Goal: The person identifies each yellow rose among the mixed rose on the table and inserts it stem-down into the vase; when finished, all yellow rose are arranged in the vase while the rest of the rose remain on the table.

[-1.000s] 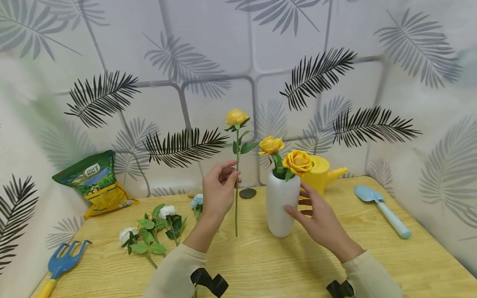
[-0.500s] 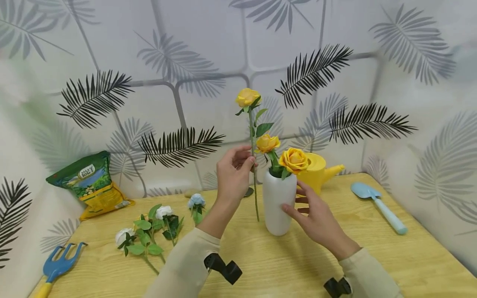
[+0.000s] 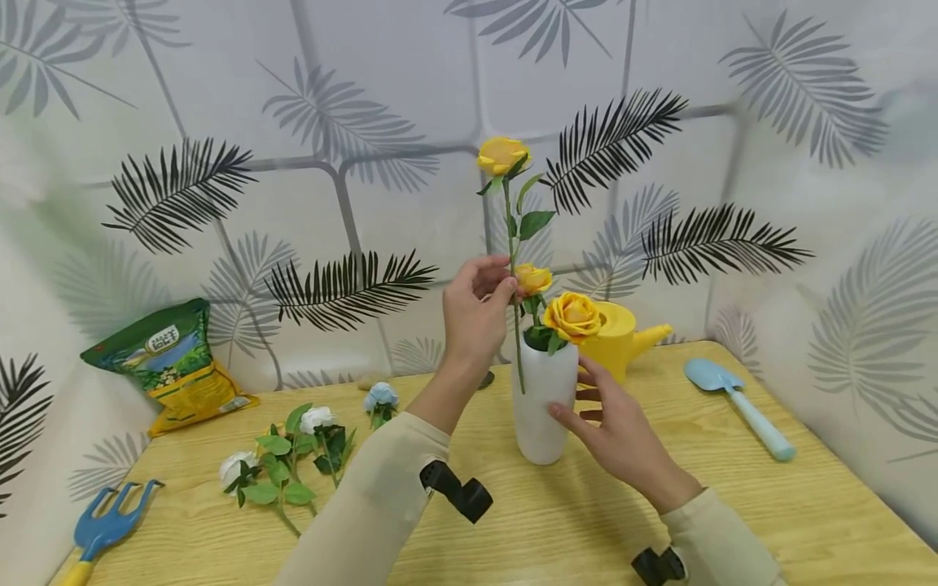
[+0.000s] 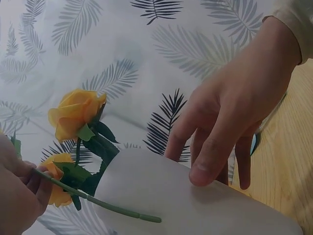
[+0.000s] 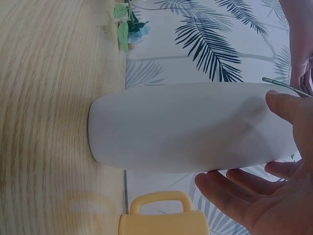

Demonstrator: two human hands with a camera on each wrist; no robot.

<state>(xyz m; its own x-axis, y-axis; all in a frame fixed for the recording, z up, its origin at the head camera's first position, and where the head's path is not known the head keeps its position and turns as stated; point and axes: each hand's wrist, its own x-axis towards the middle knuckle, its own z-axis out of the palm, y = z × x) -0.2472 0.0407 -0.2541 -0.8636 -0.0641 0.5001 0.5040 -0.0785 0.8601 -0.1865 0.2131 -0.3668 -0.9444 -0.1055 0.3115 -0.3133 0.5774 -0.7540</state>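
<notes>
My left hand (image 3: 476, 313) pinches the green stem of a yellow rose (image 3: 502, 156) between thumb and fingers. The bloom points up, and the stem's lower end overlaps the upper part of a white vase (image 3: 544, 415) in the head view. In the left wrist view, the stem (image 4: 117, 208) crosses in front of the vase near its mouth. Two more yellow roses, one of them a full bloom (image 3: 573, 317), stand in the vase. My right hand (image 3: 630, 439) holds the vase's right side, with thumb in front and fingers around the side. The vase stands upright on the table.
White roses (image 3: 317, 420) and a light blue flower (image 3: 381, 396) lie at left. Beyond them are a green-and-yellow bag (image 3: 179, 366) and a blue hand fork (image 3: 110, 525). A yellow watering can (image 3: 615, 338) stands behind the vase; a light blue trowel (image 3: 740, 407) lies at right.
My left hand has moved right and up with the yellow rose, bringing its stem from beside the vase to over its upper front. My right hand stays on the vase.
</notes>
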